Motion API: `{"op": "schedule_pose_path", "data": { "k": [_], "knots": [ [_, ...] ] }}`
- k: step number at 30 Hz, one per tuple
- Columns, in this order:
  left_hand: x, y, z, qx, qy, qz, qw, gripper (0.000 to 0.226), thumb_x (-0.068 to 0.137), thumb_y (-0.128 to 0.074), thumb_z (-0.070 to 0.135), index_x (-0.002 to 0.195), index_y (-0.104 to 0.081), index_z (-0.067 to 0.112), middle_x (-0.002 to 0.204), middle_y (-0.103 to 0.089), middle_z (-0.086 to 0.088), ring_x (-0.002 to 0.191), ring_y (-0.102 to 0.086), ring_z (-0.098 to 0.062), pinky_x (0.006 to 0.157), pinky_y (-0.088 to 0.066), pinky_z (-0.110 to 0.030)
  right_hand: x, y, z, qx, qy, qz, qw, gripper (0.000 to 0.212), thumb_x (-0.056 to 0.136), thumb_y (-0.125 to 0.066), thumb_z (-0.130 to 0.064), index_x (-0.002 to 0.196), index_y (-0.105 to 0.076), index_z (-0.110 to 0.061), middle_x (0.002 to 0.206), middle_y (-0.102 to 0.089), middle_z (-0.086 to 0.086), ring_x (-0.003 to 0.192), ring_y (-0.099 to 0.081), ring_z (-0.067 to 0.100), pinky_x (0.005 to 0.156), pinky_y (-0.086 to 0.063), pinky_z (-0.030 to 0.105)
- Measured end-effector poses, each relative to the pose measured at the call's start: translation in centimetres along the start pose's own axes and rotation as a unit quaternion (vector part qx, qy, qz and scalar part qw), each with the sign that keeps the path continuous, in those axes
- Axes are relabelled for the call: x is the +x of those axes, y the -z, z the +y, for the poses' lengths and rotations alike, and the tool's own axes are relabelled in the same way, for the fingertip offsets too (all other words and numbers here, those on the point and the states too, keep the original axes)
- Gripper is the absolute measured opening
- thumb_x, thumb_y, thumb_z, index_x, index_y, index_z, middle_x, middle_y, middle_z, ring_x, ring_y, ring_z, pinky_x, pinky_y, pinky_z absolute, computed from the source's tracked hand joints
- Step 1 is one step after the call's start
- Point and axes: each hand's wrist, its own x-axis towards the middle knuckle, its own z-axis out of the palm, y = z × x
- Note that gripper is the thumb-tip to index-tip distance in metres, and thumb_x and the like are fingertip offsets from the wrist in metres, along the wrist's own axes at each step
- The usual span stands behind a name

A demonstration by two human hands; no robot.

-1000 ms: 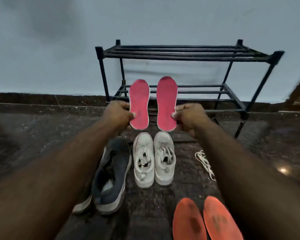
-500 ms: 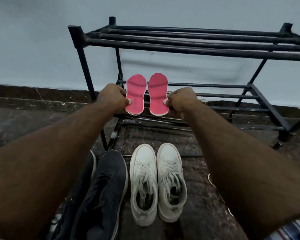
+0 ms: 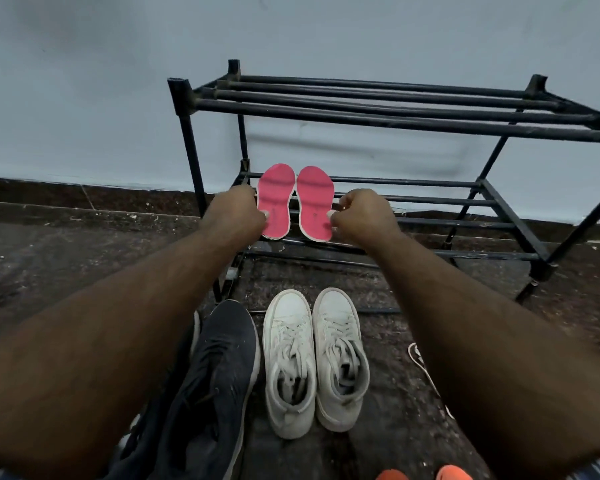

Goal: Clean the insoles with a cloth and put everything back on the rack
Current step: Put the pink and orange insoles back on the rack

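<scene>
We have the 2 pink insoles (image 3: 293, 201) lying side by side on the lower shelf of the rack (image 3: 388, 109), long axes running near to far, heels toward us. Our left hand (image 3: 236, 214) pinches the left insole's heel edge; our right hand (image 3: 362, 214) pinches the right one's. Each hand sits just outboard of its insole. Both insoles look clean, bright pink with pale rims.

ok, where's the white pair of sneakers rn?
Head view: the white sneakers stand side by side on the floor in front of the rack, lower centre, right of the dark sneaker.
</scene>
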Motion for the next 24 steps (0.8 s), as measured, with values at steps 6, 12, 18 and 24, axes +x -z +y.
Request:
{"op": "schedule_pose_path", "data": {
  "k": [6,12,18,24],
  "knots": [
    [-10.1,1.3,1.7,-0.026,-0.033,0.018,0.999,0.039,0.093,-0.061,0.027,0.132,-0.058,0.026,0.112,-0.069,-0.001,0.093,-0.067,-0.025,0.083,-0.057,-0.043,-10.3,3.0,-1.6,-0.058,0.068,0.024,0.996,0.025,0.085,-0.06,-0.022,0.107,-0.068,-0.013,0.103,-0.071,0.011,0.099,-0.065,0.032,0.084,-0.053,0.036],
    [-25.0,-0.3,2.6,-0.026,-0.003,-0.107,0.994,0.036,0.09,-0.062,0.023,0.126,-0.063,0.018,0.127,-0.067,-0.008,0.117,-0.061,-0.03,0.093,-0.049,-0.034,-25.4,5.5,3.6,-0.052,-0.054,-0.009,0.997,0.01,0.076,-0.066,-0.02,0.08,-0.07,-0.011,0.086,-0.072,0.013,0.089,-0.068,0.03,0.071,-0.05,0.028],
    [-39.4,-5.6,3.5,0.004,0.017,-0.246,0.969,0.024,0.089,-0.064,0.024,0.101,-0.071,0.006,0.106,-0.072,-0.014,0.105,-0.067,-0.032,0.087,-0.051,-0.034,-37.3,5.2,14.8,-0.07,-0.205,-0.042,0.975,0.035,0.074,-0.07,-0.026,0.105,-0.069,-0.009,0.099,-0.072,0.014,0.092,-0.068,0.031,0.069,-0.045,0.025],
    [-46.8,-9.5,4.9,-0.048,0.067,-0.322,0.943,0.018,0.09,-0.064,0.026,0.095,-0.07,0.01,0.101,-0.073,-0.014,0.091,-0.071,-0.028,0.065,-0.049,-0.026,-42.9,4.6,20.3,-0.089,-0.29,-0.138,0.943,0.04,0.073,-0.072,-0.027,0.106,-0.068,-0.004,0.104,-0.07,0.014,0.097,-0.068,0.028,0.073,-0.053,0.03]
  ]
}}
